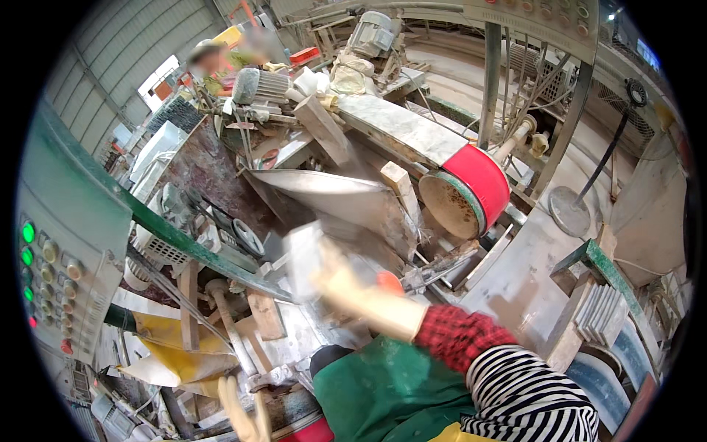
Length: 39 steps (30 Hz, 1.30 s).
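Stretched forward to the middle, my right hand [342, 283] wears a cream rubber glove and is closed on a pale flat tile [300, 258]. Motion blurs both the tile and the fingers. My left hand [241, 412], in the same kind of glove, is low at the left with its fingers apart and nothing in them. It is just left of a red roller end [313, 431]. A green apron [390, 390] covers my lap. Beyond the tile lies a broad, dusty metal chute [331, 184].
A control panel [62, 287] with lit green buttons stands at left. Ahead right, a conveyor belt [412, 125] ends at a red drum [482, 184]. Several grey tiles [600, 315] stand in a green-edged rack at right. Two people [221, 62] are farther back near a motor [261, 87].
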Motion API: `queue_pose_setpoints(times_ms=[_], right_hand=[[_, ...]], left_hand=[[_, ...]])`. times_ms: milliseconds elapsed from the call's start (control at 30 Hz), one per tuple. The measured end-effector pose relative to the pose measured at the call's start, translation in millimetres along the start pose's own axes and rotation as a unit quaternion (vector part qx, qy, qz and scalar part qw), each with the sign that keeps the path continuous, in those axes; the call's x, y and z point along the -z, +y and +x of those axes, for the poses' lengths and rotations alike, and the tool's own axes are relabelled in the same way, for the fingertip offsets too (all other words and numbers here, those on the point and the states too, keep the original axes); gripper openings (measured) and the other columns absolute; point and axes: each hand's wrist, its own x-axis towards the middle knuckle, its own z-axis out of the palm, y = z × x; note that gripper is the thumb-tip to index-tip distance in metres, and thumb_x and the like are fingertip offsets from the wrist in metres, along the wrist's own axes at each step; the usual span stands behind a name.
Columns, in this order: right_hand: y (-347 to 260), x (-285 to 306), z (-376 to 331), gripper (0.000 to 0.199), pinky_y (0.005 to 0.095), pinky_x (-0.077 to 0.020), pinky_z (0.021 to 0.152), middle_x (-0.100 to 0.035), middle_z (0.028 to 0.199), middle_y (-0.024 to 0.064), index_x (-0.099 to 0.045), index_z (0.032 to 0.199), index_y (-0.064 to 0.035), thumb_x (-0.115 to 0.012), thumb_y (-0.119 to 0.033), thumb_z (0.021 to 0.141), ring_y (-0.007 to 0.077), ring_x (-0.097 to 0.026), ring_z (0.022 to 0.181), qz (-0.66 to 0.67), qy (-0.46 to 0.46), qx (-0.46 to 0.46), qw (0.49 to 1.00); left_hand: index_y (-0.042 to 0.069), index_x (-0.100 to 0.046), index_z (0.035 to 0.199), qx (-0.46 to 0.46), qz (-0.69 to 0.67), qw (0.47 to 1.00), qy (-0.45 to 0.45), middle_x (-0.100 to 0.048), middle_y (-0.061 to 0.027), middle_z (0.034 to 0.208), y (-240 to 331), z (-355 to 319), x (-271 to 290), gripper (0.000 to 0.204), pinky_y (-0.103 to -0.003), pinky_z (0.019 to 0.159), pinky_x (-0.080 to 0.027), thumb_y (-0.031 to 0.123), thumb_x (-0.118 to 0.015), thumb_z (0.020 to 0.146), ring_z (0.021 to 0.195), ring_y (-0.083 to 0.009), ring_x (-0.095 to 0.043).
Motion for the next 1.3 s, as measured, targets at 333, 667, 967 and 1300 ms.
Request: queue_pose_setpoints(times_ms=[333, 667, 967, 1300], right_hand=[[-16, 400, 129, 0.058, 0.0362, -0.0646, 0.063, -0.058, 0.127, 0.0131, -0.046, 0.141, -0.0073, -0.061, -0.001, 0.085, 0.0279, -0.064, 0.107, -0.244, 0.43, -0.098, 0.864], [-58, 376, 161, 0.026, 0.0433, -0.0527, 0.087, -0.072, 0.106, 0.0147, -0.069, 0.116, -0.0106, -0.063, -0.022, 0.092, 0.0327, -0.068, 0.104, -0.764, -0.02, -0.252, 0.594], [-130, 262, 153, 0.046, 0.0471, -0.0444, 0.106, -0.062, 0.13, 0.0236, -0.058, 0.135, -0.0112, -0.041, -0.028, 0.096, 0.0407, -0.058, 0.123, -0.637, 0.034, -0.336, 0.693], [38, 46, 19, 0.045, 0.0447, -0.0471, 0.102, -0.064, 0.13, 0.0148, -0.058, 0.136, -0.0204, -0.053, -0.037, 0.095, 0.0323, -0.062, 0.118, -0.325, -0.257, -0.142, 0.899]], left_hand=[[0.0, -0.053, 0.139, 0.198, 0.302, 0.932, 0.036, -0.053, -0.0233, 0.14, -134, -105, 29, 0.048, -0.046, 0.106, -0.042, 0.03, -0.055, 0.101, 0.13, -0.0356, -0.05], [0.001, -0.057, 0.135, 0.232, 0.333, 0.914, 0.021, -0.057, -0.0234, 0.135, -134, -108, 30, 0.048, -0.047, 0.104, -0.044, 0.035, -0.055, 0.101, 0.125, -0.0368, -0.052], [0.002, -0.06, 0.131, 0.278, 0.344, 0.897, 0.015, -0.06, -0.0235, 0.131, -125, -117, 37, 0.048, -0.049, 0.101, -0.045, 0.039, -0.055, 0.1, 0.121, -0.0378, -0.055], [0.018, -0.07, 0.121, 0.252, 0.38, 0.888, 0.061, -0.068, -0.0198, 0.11, -131, -102, 11, 0.044, -0.053, 0.088, -0.049, 0.051, -0.054, 0.096, 0.102, -0.0409, -0.061]])
